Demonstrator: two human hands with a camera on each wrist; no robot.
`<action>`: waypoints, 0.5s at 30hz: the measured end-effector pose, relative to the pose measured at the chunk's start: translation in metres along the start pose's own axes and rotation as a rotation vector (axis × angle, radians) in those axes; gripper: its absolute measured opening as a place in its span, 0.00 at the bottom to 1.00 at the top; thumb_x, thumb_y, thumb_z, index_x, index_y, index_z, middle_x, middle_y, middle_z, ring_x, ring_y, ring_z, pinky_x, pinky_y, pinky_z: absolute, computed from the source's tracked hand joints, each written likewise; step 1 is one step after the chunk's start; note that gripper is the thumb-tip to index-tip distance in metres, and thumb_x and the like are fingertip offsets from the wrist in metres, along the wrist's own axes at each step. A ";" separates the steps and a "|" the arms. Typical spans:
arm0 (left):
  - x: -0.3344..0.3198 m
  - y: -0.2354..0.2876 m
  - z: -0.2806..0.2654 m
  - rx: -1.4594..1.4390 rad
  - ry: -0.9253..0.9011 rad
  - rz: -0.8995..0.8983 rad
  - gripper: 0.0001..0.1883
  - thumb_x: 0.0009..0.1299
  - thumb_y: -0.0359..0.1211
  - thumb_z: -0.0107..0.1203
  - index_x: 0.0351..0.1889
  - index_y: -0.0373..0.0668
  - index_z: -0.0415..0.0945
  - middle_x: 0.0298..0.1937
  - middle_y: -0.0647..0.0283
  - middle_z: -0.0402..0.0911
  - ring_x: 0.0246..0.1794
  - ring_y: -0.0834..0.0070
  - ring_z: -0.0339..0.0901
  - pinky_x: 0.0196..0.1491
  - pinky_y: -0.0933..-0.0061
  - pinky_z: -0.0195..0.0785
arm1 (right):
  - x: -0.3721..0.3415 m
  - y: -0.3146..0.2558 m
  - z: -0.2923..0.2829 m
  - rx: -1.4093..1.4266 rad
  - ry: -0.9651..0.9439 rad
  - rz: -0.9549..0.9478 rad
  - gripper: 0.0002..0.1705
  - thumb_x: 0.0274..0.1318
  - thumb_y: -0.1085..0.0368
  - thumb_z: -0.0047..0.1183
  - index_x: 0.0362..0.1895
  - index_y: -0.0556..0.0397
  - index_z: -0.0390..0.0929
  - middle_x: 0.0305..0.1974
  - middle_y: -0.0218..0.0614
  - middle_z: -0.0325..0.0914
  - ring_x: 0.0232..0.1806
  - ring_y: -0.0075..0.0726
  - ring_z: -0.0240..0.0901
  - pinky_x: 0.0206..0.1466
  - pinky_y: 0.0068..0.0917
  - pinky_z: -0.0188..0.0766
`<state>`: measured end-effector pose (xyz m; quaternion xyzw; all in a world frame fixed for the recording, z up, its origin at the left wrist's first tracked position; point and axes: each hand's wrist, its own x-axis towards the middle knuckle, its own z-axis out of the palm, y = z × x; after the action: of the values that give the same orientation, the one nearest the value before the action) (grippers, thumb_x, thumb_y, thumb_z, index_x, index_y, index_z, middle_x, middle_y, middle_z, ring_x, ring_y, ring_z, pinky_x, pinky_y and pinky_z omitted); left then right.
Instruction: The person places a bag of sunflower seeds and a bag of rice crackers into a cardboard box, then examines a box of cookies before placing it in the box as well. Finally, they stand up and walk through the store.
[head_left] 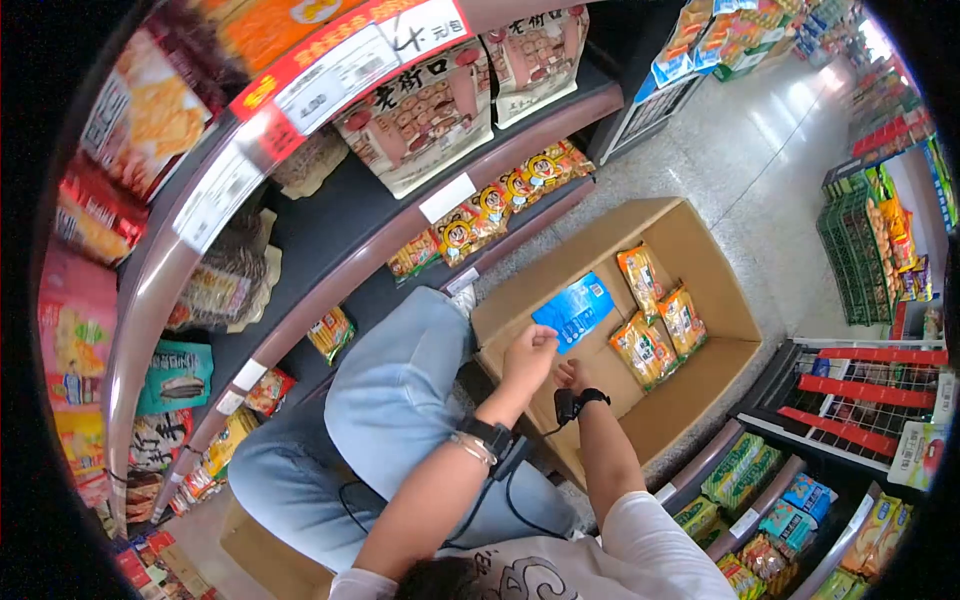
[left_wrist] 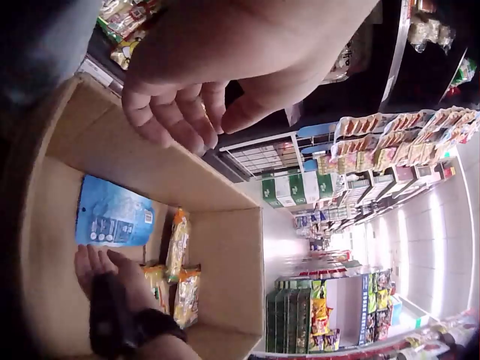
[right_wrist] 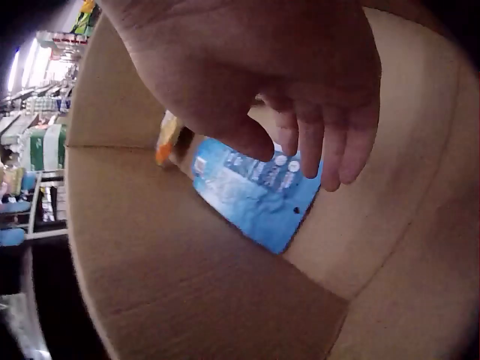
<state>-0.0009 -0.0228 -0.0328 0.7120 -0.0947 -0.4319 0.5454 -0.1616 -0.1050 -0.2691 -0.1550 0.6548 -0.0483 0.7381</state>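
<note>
A flat blue pouch (head_left: 575, 312) with white print lies inside an open cardboard box (head_left: 722, 250). Beside it in the box are three orange-and-clear snack packs (head_left: 643, 352). My left hand (head_left: 530, 358) is above the near side of the box, its fingers loosely bent and holding nothing in the left wrist view. Inside the box, my right hand (head_left: 573, 376) reaches toward the pouch. In the right wrist view its relaxed fingers (right_wrist: 311, 142) overlap the pouch's printed edge, with nothing gripped.
Shelves of packaged snacks (head_left: 430, 130) curve along the left. Low shelves with green and blue packs (head_left: 740, 470) stand at the lower right. A green crate (head_left: 855, 260) is across the aisle floor (head_left: 740, 160). My bent knee (head_left: 400, 370) is close to the box.
</note>
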 end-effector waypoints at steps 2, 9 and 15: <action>-0.002 0.013 0.005 0.038 -0.017 -0.006 0.09 0.67 0.32 0.54 0.41 0.37 0.74 0.33 0.66 0.77 0.35 0.80 0.74 0.39 0.78 0.67 | 0.022 0.007 0.004 -0.007 -0.011 0.019 0.24 0.61 0.54 0.42 0.56 0.53 0.62 0.47 0.43 0.70 0.36 0.42 0.73 0.36 0.38 0.73; 0.003 0.030 0.033 0.124 -0.044 0.039 0.09 0.66 0.30 0.53 0.41 0.35 0.74 0.38 0.61 0.80 0.40 0.76 0.77 0.45 0.74 0.69 | 0.130 0.026 -0.001 0.126 -0.072 -0.050 0.20 0.57 0.52 0.50 0.48 0.50 0.69 0.31 0.34 0.71 0.29 0.38 0.71 0.30 0.33 0.69; -0.002 0.048 0.045 0.186 -0.086 0.027 0.09 0.67 0.31 0.52 0.42 0.38 0.74 0.38 0.61 0.80 0.40 0.75 0.78 0.45 0.73 0.70 | 0.114 0.010 0.003 0.101 -0.113 -0.013 0.17 0.56 0.53 0.52 0.45 0.48 0.72 0.33 0.32 0.72 0.31 0.33 0.69 0.29 0.30 0.67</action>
<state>-0.0184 -0.0715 0.0086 0.7390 -0.1673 -0.4439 0.4784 -0.1440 -0.1256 -0.3798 -0.1243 0.6080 -0.0773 0.7804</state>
